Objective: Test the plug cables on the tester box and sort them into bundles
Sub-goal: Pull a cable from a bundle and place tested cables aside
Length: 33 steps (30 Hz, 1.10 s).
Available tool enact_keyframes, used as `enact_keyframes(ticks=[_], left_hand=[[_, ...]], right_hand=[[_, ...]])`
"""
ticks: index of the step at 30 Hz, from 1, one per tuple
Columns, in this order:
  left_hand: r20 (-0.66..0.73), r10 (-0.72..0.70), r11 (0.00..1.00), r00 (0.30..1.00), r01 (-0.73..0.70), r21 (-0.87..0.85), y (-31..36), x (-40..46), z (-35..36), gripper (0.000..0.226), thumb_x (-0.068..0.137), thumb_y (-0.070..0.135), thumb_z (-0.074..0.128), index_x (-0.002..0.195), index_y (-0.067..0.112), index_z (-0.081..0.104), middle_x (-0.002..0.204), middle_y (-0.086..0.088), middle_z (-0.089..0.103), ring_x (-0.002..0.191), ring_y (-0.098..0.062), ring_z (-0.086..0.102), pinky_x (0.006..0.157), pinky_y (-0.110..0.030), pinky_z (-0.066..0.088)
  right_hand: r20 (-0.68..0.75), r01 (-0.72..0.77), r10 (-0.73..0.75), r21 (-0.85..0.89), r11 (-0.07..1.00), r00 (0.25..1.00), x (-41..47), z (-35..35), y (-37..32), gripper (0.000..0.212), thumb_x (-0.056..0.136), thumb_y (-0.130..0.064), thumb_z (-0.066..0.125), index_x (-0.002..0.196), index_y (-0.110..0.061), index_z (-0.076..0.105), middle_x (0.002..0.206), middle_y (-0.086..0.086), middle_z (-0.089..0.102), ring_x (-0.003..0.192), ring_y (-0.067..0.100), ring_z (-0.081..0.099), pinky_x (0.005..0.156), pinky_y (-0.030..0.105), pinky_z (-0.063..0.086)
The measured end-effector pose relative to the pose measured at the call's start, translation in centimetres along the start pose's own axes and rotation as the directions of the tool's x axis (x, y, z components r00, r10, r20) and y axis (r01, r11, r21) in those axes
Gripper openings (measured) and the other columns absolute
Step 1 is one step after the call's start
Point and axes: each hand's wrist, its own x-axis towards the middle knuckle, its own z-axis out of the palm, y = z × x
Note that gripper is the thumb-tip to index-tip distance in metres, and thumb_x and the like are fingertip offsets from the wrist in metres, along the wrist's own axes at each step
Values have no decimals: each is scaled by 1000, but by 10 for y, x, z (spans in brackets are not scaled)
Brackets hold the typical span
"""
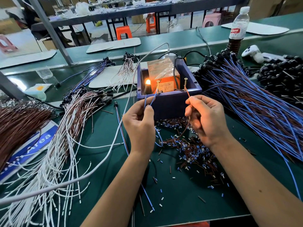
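Lamp [148, 82] is lit on the tester box [168, 97] mid-desk, my left hand [139, 123] pinching the blue lead [153, 99] and right hand [206, 120] the brown one [187, 92] onto its two screws, so this cable looks good, few bundles done toward the left edge, one huge pile [246, 95] at the right edge to go.

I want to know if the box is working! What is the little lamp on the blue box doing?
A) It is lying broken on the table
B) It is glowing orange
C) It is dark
B: the little lamp glows orange inside the blue box.
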Motion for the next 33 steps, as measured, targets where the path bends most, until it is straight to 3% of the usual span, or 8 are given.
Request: enact_keyframes(ticks=[8, 13, 17, 23, 26, 28, 30, 33], left_hand=[[11, -1, 1000, 1000, 1, 12, 4, -1, 0, 29, 89, 7, 55, 101, 15, 81, 55, 15, 43, 47, -7, 30, 47, -19, 27], [-102, 93, 994, 990, -87, 60, 12, -5, 1, 29, 86, 13, 56, 91, 28, 80, 59, 15, 52, 51, -10, 39, 51, -22, 33], [-51, 148, 984, 988, -141, 110, 24, -10, 11, 27, 88, 11, 55, 93, 26, 78, 60, 14, 51, 51, -9, 38, 50, -22, 32], [250, 54, 996, 967, -71, 59, 49, -17, 75, 21, 98, 14, 56, 97, 12, 77, 56, 15, 46, 48, -3, 33, 46, -20, 28], [360, -117, 993, 926, 119, 16, 55, -15, 125, 31, 104, 20, 50, 88, 10, 76, 52, 15, 41, 49, -7, 31, 51, -27, 24], [425, -261, 955, 867, 296, -16, 59, -15, 159, 37, 108, 16, 46, 84, 8, 73, 52, 12, 44, 46, -6, 32, 48, -24, 26], [502, -382, 891, 776, 454, -23, 63, -16, 189, 39, 110, 16, 42, 86, 7, 71, 58, 6, 42, 46, -8, 28, 45, -21, 24], [650, -459, 736, 606, 669, -104, 73, -18, 226, 36, 111, 17, 39, 92, 5, 67, 67, 1, 43, 55, -8, 32, 50, -21, 28]], right_hand=[[-5, -1, 1, -4, 1000, 1000, 0, 0, -1, 24, 103, -9, 57, 82, -11, 68, 65, 8, 66, 33, 9, 35, 33, 16, 23], [45, 35, -33, -38, 999, 998, -3, 2, -1, 28, 105, -9, 53, 79, -12, 65, 62, 10, 65, 30, 12, 34, 34, 15, 22], [35, 63, -61, -46, 997, 998, -7, 2, -8, 27, 105, -9, 52, 81, -10, 63, 63, 12, 64, 30, 13, 34, 34, 16, 21], [-340, 33, -95, -183, 983, 936, -9, -54, -52, 23, 103, -9, 55, 81, -11, 63, 63, 6, 68, 37, 10, 42, 36, 18, 26], [-653, 19, -197, -270, 963, 731, -10, -105, -89, 19, 97, -5, 46, 95, -16, 62, 79, 3, 68, 46, 10, 54, 42, 25, 38], [-739, -95, -384, -514, 852, 554, -11, -151, -118, 26, 95, -17, 39, 113, -17, 58, 105, 7, 64, 75, 17, 67, 64, 37, 54], [-601, -217, -546, -763, 609, 584, -16, -178, -142, 26, 106, -18, 33, 124, -13, 51, 120, 7, 58, 106, 17, 59, 102, 41, 47], [-230, 18, -732, -949, 314, 641, -34, -155, -164, 21, 110, -33, 37, 123, -32, 53, 114, -5, 61, 102, 5, 55, 95, 25, 44]])
